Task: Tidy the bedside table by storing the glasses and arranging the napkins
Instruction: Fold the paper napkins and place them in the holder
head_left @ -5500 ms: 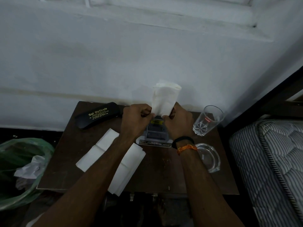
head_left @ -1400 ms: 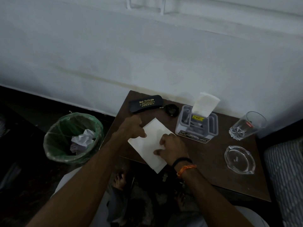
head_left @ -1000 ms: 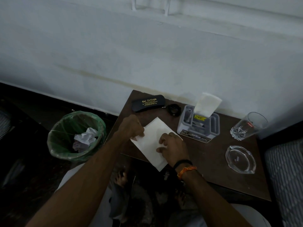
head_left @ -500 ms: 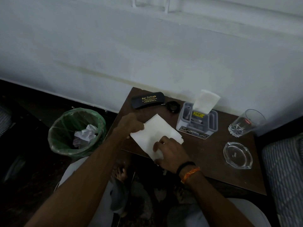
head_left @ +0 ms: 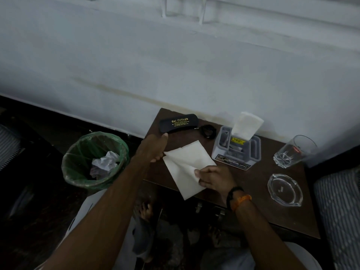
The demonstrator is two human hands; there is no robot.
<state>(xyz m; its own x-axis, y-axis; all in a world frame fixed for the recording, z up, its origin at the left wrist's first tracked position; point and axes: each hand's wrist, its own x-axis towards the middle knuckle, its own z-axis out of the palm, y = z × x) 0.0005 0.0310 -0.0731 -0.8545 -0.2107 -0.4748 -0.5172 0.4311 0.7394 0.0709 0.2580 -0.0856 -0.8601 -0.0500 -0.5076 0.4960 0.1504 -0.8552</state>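
Observation:
A white napkin [head_left: 186, 166] lies at the front left of the dark wooden bedside table [head_left: 253, 191], with a top layer lifted. My left hand [head_left: 154, 147] pinches its left corner. My right hand [head_left: 214, 177] pinches its right edge. A black glasses case [head_left: 178, 123] with gold lettering lies shut at the back left corner. A grey napkin holder [head_left: 236, 152] stands behind, with one folded white napkin [head_left: 246, 124] upright in it.
A small black round object [head_left: 208, 130] lies between case and holder. A drinking glass [head_left: 294, 152] and a glass ashtray [head_left: 285, 190] sit on the right. A green-lined bin [head_left: 95, 160] with crumpled paper stands left of the table. A striped mattress [head_left: 339, 211] is at the right.
One napkin went from my hands into the holder. Both hands came down onto the stacked napkin at the table's front, and its top layer has since been lifted.

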